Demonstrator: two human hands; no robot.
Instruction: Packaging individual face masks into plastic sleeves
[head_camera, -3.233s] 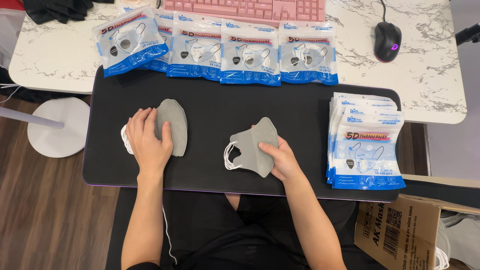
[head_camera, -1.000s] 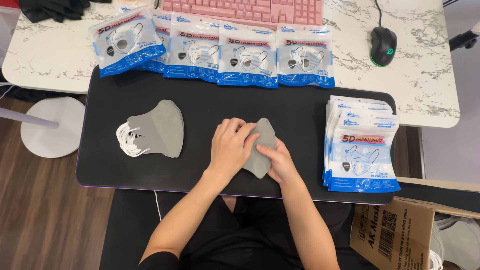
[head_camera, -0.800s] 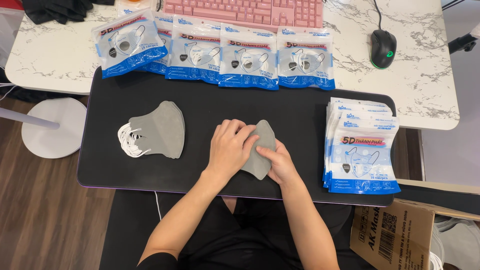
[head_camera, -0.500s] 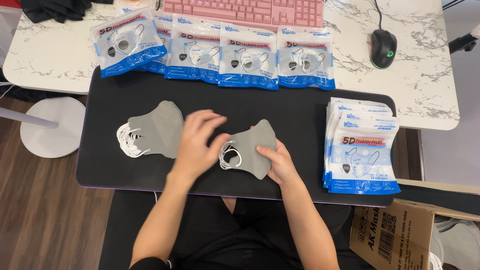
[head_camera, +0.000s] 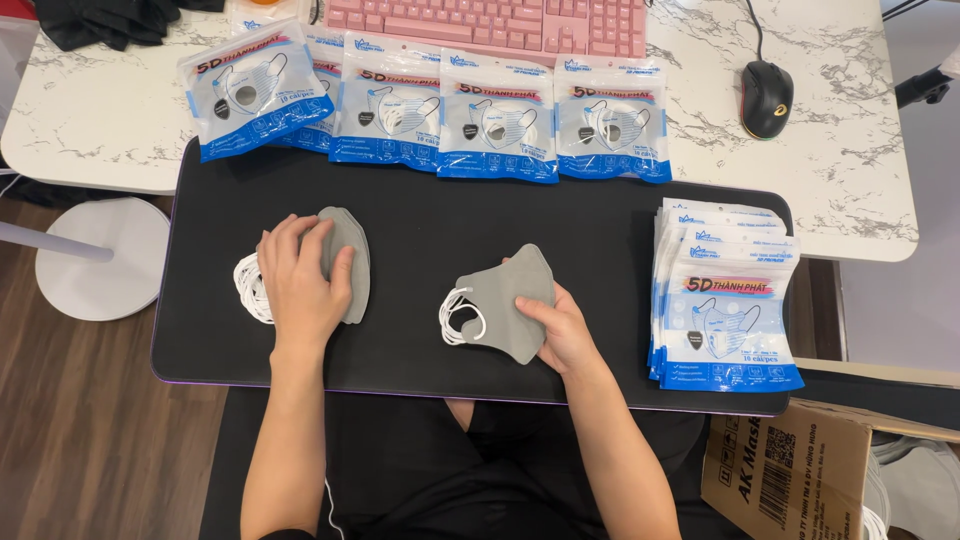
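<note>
Overhead view of a black mat laid over the near edge of a white marbled table. At far left, a round white stand base on the wood floor is partly cut by the table edge. The left hand lies flat, palm down, fingers spread, on a grey face mask; the hand hides most of it, leaving only the right edge and the white ear loops in view, and its grip is apart, pressing rather than clasping. Along the mat's far edge stands a row of bagged masks, overlapping one another; behind them a pink keyboard is cut off by the frame. At mid-mat a second grey mask lies folded, its loops toward the left; the right hand closes its grip on the lower right corner, thumb on top. Further right lies a stack of bagged masks, a black mouse, and a cardboard box below the mat, partly hidden.
</note>
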